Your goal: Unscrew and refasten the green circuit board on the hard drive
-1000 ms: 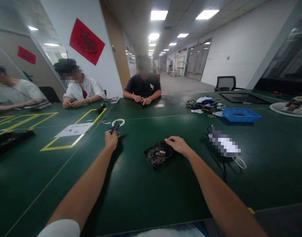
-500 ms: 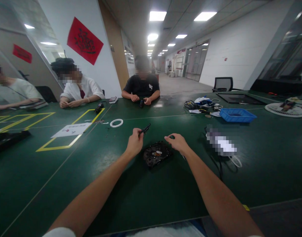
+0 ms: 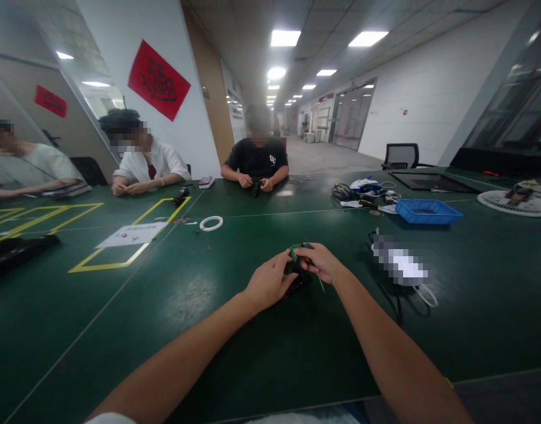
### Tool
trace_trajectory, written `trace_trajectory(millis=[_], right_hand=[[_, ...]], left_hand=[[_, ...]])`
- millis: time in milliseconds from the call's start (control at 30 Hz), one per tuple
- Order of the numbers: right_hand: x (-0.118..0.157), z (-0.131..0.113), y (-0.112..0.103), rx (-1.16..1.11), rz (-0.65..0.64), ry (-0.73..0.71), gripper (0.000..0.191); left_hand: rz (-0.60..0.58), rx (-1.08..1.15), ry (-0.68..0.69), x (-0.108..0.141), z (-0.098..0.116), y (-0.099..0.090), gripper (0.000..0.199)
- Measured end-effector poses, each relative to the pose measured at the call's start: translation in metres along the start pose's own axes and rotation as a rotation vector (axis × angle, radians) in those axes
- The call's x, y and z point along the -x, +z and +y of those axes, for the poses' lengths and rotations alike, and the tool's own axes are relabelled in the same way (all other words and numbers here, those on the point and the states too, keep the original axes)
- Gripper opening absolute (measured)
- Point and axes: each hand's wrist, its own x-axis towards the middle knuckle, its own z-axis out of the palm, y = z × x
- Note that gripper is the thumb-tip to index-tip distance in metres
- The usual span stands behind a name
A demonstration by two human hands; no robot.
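Note:
My left hand point(image 3: 268, 281) is curled around the left side of a dark, flat casing point(image 3: 303, 282), fingers at its far edge and thumb at the near side. The casing is mostly hidden beneath my hands. A small green piece point(image 3: 294, 252), flat like a circuit board, shows at the fingertips of both hands. My right hand point(image 3: 322, 262) is closed around a screwdriver; its thin metal shaft point(image 3: 322, 285) sticks out below the palm, while the handle is largely covered. Which hand bears the green piece is hard to make out.
A white ring point(image 3: 211, 223) and a paper sheet point(image 3: 131, 234) lie left. A blue tray point(image 3: 428, 211), bundled cables point(image 3: 363, 191) and a partly blurred corded item point(image 3: 401, 262) are on the right. Across the green table point(image 3: 186, 353) sits a person in black point(image 3: 256, 159).
My left hand has moved right and down to the casing, and the thin black part it held no longer shows. My right hand has come slightly nearer to it. A green piece now shows between them.

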Motion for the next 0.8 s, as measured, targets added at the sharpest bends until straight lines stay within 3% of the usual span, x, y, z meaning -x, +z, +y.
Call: trace_trajectory(millis=[133, 267, 533, 800], right_hand=[[-0.005, 0.003, -0.015, 0.007, 0.124, -0.015, 0.017], [-0.004, 0.005, -0.027, 0.021, 0.142, 0.039, 0.026], [-0.002, 0.01, -0.021, 0.139, 0.002, 0.081, 0.037], [-0.005, 0.013, -0.012, 0.206, 0.042, 0.066, 0.037]], left_hand=[[0.063, -0.049, 0.039, 0.019, -0.009, -0.004, 0.082], [0.0, -0.042, -0.047, 0.032, -0.019, -0.005, 0.107], [-0.099, 0.092, -0.007, 0.026, -0.04, -0.01, 0.089], [-0.168, 0.208, 0.069, 0.02, -0.061, -0.013, 0.092]])
